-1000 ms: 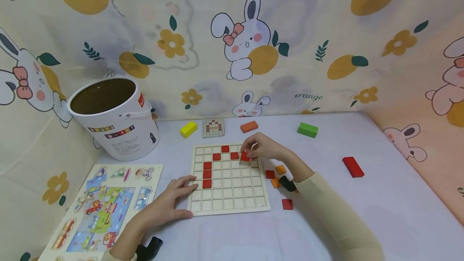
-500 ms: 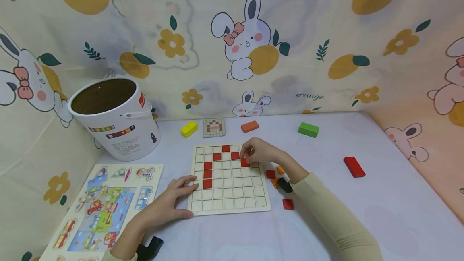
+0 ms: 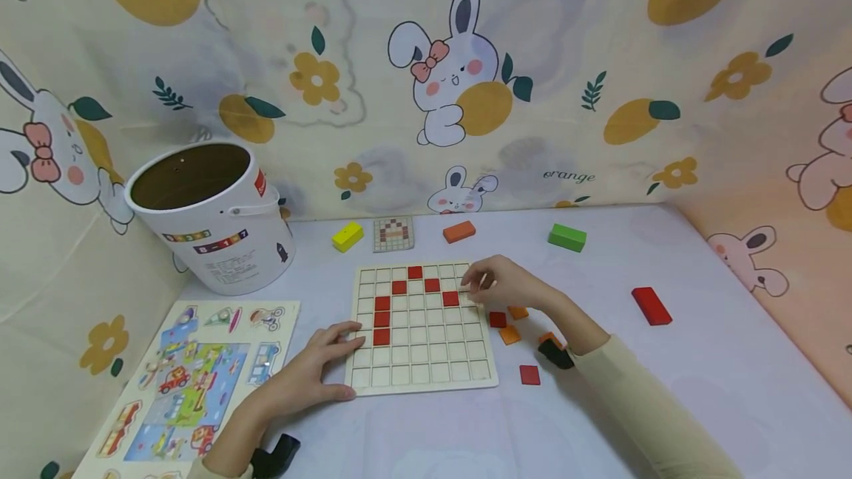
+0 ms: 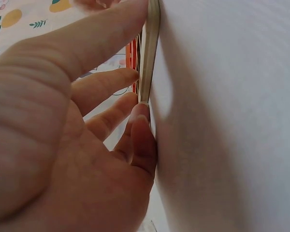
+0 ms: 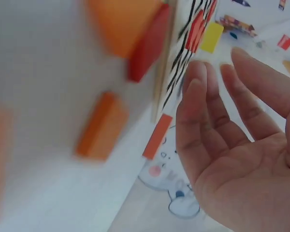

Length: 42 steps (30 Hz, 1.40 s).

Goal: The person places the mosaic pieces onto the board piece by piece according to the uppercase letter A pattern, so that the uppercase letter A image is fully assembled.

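A pale wooden grid board [image 3: 429, 353] lies on the table, with several red square tiles in its cells. My left hand [image 3: 309, 368] rests along the board's left edge, fingertips on the rim; the left wrist view shows thumb and fingers touching the board's side [image 4: 150, 53]. Over the board's upper right edge is my right hand [image 3: 509, 285], its fingers loosely bent and nothing between them in the right wrist view. Just left of those fingers, a red tile [image 3: 450, 299] sits in a cell. Loose red tiles [image 3: 529, 375] and orange tiles [image 3: 509, 335] lie beside the board's right edge.
A white bucket [image 3: 220, 257] stands at back left, above a picture puzzle board [image 3: 279, 324]. Along the back lie a yellow block [image 3: 347, 236], a small pattern card [image 3: 393, 234], an orange block [image 3: 459, 232] and a green block [image 3: 567, 237]. A red block [image 3: 651, 306] lies farther right.
My right hand lowered a red tile into a cell, let go of it and drew back to the right. The left hand stayed on the board's edge.
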### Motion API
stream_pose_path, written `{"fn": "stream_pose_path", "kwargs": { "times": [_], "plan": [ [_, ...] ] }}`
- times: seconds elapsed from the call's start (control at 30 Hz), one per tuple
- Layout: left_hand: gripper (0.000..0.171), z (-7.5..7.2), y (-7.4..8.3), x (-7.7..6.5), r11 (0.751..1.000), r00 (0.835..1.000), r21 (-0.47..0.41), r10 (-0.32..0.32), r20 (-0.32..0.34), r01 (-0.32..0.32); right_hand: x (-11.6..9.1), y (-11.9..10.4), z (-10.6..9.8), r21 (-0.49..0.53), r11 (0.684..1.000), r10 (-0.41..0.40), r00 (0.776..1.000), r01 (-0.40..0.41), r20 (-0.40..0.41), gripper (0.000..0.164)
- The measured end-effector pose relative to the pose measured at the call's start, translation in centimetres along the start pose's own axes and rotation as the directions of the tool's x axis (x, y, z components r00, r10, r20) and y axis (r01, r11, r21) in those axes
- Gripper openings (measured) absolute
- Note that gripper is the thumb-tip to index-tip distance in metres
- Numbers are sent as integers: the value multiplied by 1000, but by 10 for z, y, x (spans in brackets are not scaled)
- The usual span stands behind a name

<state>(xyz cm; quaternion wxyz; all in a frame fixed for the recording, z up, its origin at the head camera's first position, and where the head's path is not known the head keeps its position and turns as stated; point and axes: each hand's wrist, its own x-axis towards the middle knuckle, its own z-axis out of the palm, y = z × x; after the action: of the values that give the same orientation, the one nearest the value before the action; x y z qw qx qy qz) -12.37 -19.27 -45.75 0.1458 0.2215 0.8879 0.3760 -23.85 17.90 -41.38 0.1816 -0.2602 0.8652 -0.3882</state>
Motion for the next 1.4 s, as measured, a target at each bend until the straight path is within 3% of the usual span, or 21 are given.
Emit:
{"fn": "stream_pose_path", "kwargs": {
  "times": [0.3, 0.47, 0.83, 1.27, 1.4],
  "plan": [
    [78, 0, 0, 2, 1000, 1000, 6, 28, -6, -28, -86, 6, 3, 27, 999, 33, 999, -32, -10, 22],
    [78, 0, 0, 1, 999, 999, 14, 32, -11, -32, -115, 7, 13, 81, 994, 79, 997, -78, -8, 28],
    [77, 1, -2, -2, 1000, 999, 8, 27, -21, -27, -120, 10, 29, 93, 994, 48, 999, -49, 5, 31],
    [78, 0, 0, -2, 1000, 1000, -1, 18, -13, -18, -122, 8, 34, -52, 999, 2, 1000, -2, 8, 28],
    [77, -1, 0, -2, 1000, 1000, 5, 22, -13, -22, -120, 8, 33, -26, 999, 25, 999, -24, 39, 26]
  ]
}}
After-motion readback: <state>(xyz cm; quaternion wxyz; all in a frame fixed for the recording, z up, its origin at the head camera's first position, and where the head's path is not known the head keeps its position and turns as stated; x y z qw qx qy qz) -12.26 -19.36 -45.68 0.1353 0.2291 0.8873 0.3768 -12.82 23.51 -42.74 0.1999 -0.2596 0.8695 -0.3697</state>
